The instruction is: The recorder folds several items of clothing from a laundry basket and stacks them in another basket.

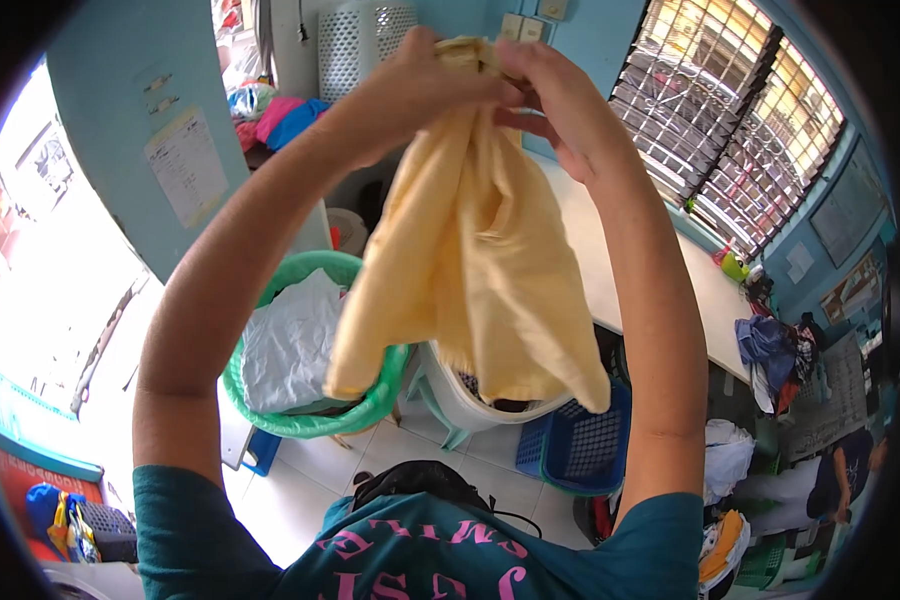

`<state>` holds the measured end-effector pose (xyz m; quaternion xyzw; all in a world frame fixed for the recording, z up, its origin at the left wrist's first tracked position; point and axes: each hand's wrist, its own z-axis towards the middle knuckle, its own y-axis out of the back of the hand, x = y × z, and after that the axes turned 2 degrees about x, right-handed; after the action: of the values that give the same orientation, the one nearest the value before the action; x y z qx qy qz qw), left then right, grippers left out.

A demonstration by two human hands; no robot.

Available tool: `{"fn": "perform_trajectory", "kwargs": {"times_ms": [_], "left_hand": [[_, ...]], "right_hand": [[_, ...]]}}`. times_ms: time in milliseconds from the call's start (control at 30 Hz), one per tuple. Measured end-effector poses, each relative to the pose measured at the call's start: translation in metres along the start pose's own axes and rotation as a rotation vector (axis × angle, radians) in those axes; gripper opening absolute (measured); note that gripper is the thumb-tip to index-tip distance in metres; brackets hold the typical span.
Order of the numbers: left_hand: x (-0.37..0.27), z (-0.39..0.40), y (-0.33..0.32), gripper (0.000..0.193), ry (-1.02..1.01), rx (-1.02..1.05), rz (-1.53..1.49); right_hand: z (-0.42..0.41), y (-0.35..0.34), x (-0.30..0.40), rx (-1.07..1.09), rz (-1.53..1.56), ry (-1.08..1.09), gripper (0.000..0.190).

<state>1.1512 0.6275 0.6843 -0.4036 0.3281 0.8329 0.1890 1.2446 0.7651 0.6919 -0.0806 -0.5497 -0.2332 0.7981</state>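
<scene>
Both arms are stretched out before me, holding up a pale yellow cloth garment by its gathered top. My left hand grips the bunched fabric from one side. On the other side, my right hand pinches the same top edge. The garment hangs down in folds, its lower parts spread apart like legs or sleeves; which of these cannot be told. Below it stand a green-lined basket with a pale grey cloth on top, and a white tub partly hidden by the garment.
A long white table runs beneath the barred window, with a heap of clothes at its end. A blue plastic basket sits on the tiled floor. Another person is at the far right. Papers hang on the left wall.
</scene>
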Motion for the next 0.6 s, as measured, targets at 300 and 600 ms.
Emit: {"fn": "perform_trajectory", "kwargs": {"times_ms": [300, 600], "left_hand": [[-0.001, -0.012, 0.055, 0.070, -0.287, -0.251, -0.286], [0.083, -0.022, 0.133, 0.058, -0.154, -0.064, -0.429]], "right_hand": [[0.000, -0.055, 0.018, 0.224, -0.395, 0.833, 0.038], [0.032, -0.079, -0.086, 0.219, 0.255, -0.009, 0.056]]}}
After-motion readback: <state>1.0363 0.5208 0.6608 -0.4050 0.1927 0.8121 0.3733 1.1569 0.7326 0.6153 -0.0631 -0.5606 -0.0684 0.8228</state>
